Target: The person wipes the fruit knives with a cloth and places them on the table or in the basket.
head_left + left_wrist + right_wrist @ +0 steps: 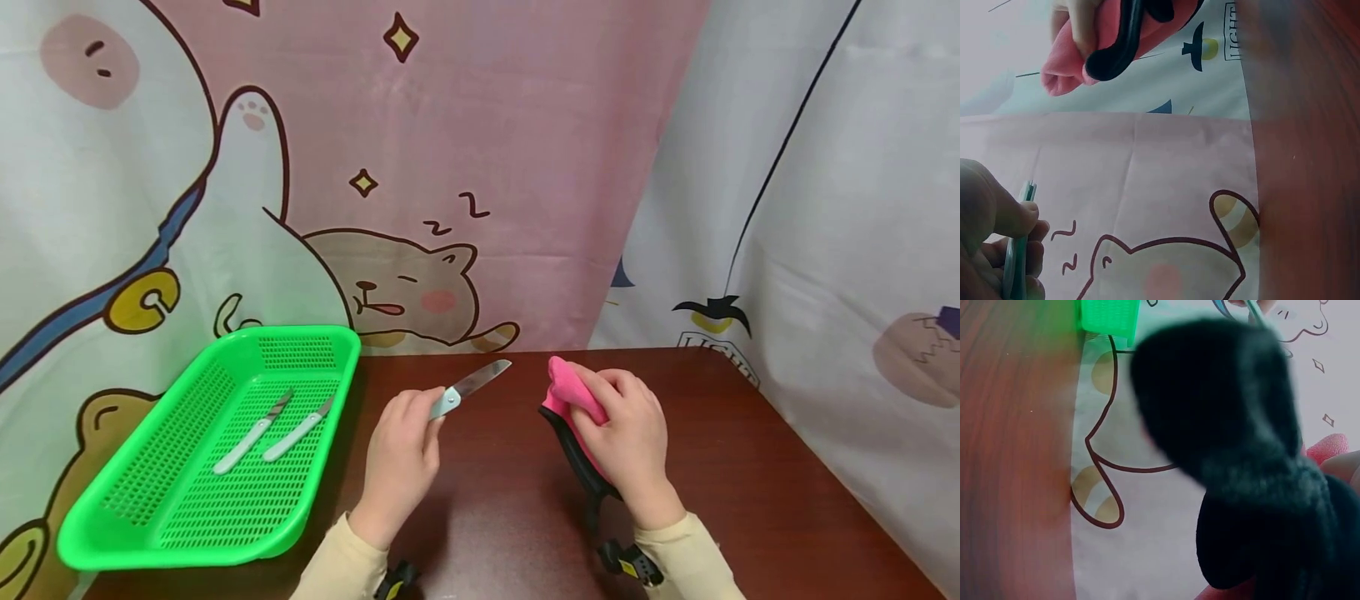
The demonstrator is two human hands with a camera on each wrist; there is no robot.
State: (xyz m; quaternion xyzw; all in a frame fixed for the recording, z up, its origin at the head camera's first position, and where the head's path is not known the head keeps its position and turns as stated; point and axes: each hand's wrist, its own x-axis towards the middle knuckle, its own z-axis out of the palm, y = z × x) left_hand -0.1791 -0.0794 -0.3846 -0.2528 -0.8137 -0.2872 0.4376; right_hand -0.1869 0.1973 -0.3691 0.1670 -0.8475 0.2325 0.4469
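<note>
My left hand (397, 454) grips a small knife (447, 402) by its pale handle, its blade pointing up and to the right above the table. In the left wrist view the thumb presses on the handle (1016, 269). Facing it, my right hand (628, 437) holds a bunched pink cloth (573, 393) with a black edge hanging below the fingers. The cloth and the blade are apart. A blurred black part (1210, 400) fills much of the right wrist view and hides most of that hand. Two more white-handled knives (243, 446) lie in the green basket (187, 557).
The basket stands at the left of the dark red-brown table (495, 517). Behind the table hangs a curtain (525, 167) with cartoon animals, closing off the back and right side.
</note>
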